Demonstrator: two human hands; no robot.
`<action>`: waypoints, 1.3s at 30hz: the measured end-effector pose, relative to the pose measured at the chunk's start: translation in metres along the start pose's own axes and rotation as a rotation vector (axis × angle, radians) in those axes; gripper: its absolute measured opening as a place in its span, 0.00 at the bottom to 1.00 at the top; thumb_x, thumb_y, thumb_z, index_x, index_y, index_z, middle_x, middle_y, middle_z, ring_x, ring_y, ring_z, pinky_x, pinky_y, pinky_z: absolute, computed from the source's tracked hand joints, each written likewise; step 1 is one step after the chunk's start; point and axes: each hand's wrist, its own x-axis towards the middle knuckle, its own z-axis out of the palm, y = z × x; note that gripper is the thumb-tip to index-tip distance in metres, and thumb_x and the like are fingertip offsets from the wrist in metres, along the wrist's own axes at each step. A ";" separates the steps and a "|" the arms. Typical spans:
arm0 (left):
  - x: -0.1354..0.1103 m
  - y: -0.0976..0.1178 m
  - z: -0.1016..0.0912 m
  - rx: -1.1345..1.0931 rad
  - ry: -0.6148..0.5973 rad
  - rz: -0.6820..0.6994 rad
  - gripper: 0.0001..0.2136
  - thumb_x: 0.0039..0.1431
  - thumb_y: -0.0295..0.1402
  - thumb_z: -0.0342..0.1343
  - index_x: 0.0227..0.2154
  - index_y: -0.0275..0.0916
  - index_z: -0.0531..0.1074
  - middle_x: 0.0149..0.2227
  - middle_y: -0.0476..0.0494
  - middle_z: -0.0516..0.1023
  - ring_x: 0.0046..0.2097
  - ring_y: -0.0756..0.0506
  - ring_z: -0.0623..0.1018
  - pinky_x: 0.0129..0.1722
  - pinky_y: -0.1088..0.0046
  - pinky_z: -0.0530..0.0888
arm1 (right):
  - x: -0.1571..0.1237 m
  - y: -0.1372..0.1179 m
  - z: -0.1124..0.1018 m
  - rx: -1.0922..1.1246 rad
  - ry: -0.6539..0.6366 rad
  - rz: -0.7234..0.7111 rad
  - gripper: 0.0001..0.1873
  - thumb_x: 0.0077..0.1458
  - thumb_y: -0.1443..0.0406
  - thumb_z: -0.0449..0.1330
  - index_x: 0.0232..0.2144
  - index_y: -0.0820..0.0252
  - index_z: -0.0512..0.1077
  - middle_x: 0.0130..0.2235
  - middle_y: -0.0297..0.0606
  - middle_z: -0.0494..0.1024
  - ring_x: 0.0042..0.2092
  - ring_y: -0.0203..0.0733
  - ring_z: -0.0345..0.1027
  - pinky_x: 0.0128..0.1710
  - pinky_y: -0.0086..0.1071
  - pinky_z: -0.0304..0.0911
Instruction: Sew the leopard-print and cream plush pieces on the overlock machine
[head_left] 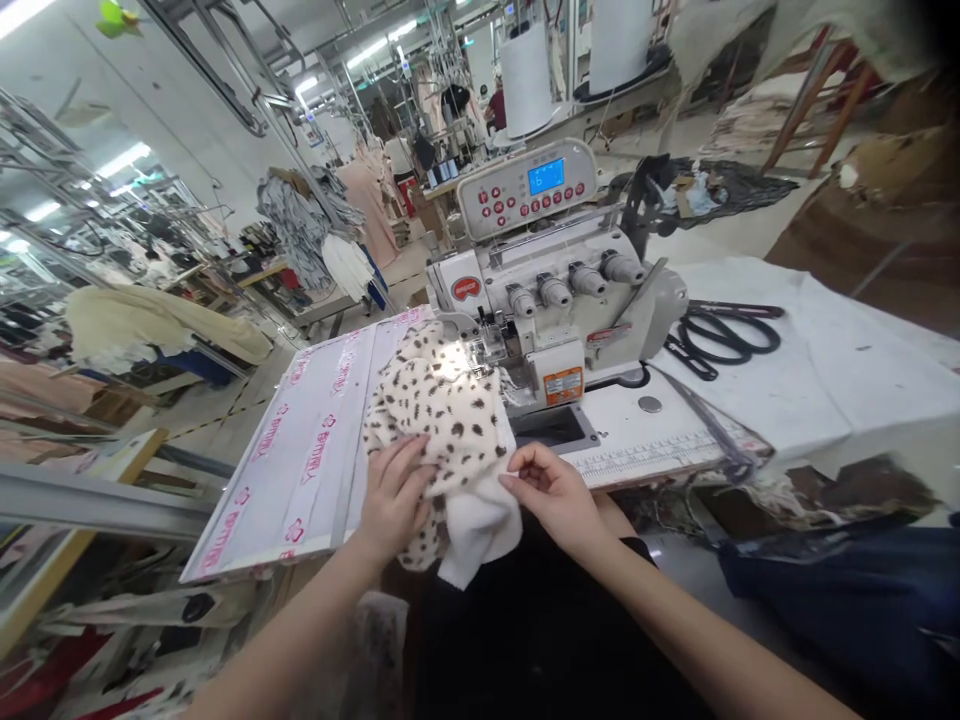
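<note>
A cream fabric piece with dark spots (459, 430) lies on the sewing table, its far edge under the lit presser foot of an overlock sewing machine (547, 290). My left hand (391, 495) rests on top of the spotted fabric at its left side, fingers stretched out and slightly apart. At the near right corner, my right hand (553, 488) pinches the fabric's edge between thumb and fingers. The white underside (484, 525) of the fabric folds over between my hands and hangs past the table's front edge. Where the fabric meets the needle is partly hidden.
Black-handled scissors (727, 335) lie right of the machine on white cloth (810, 350). A measuring tape (645, 460) runs along the front edge. Plastic-covered board (300, 430) extends left. Thread cones (525, 85) stand behind. Dark blue cloth (847, 610) sits low at right.
</note>
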 end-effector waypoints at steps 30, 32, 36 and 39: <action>0.070 0.041 0.002 -0.223 -0.048 -0.150 0.23 0.50 0.26 0.48 0.51 0.35 0.60 0.50 0.37 0.67 0.50 0.39 0.65 0.49 0.55 0.65 | 0.000 -0.061 -0.004 -0.406 0.017 -0.259 0.13 0.57 0.63 0.49 0.24 0.60 0.67 0.27 0.34 0.65 0.30 0.36 0.60 0.29 0.29 0.56; 0.074 0.036 -0.005 -0.299 -0.072 -0.233 0.22 0.48 0.24 0.47 0.49 0.36 0.62 0.48 0.40 0.68 0.50 0.41 0.66 0.50 0.58 0.65 | 0.011 -0.048 -0.011 -0.370 0.151 -0.207 0.10 0.54 0.61 0.54 0.37 0.60 0.68 0.37 0.39 0.68 0.37 0.40 0.63 0.34 0.31 0.59; 0.086 0.033 -0.019 -0.310 -0.105 -0.226 0.18 0.49 0.23 0.47 0.45 0.36 0.66 0.45 0.43 0.70 0.49 0.43 0.67 0.49 0.60 0.67 | 0.018 -0.024 -0.012 -0.221 -0.049 0.002 0.19 0.47 0.59 0.60 0.42 0.61 0.66 0.39 0.40 0.71 0.39 0.42 0.65 0.37 0.33 0.61; 0.090 0.037 -0.020 -0.190 -0.201 -0.078 0.20 0.46 0.22 0.48 0.45 0.32 0.67 0.46 0.38 0.69 0.50 0.40 0.65 0.50 0.58 0.67 | 0.007 -0.020 -0.004 -0.088 -0.207 0.079 0.12 0.50 0.58 0.55 0.30 0.62 0.68 0.29 0.35 0.71 0.33 0.40 0.64 0.34 0.32 0.60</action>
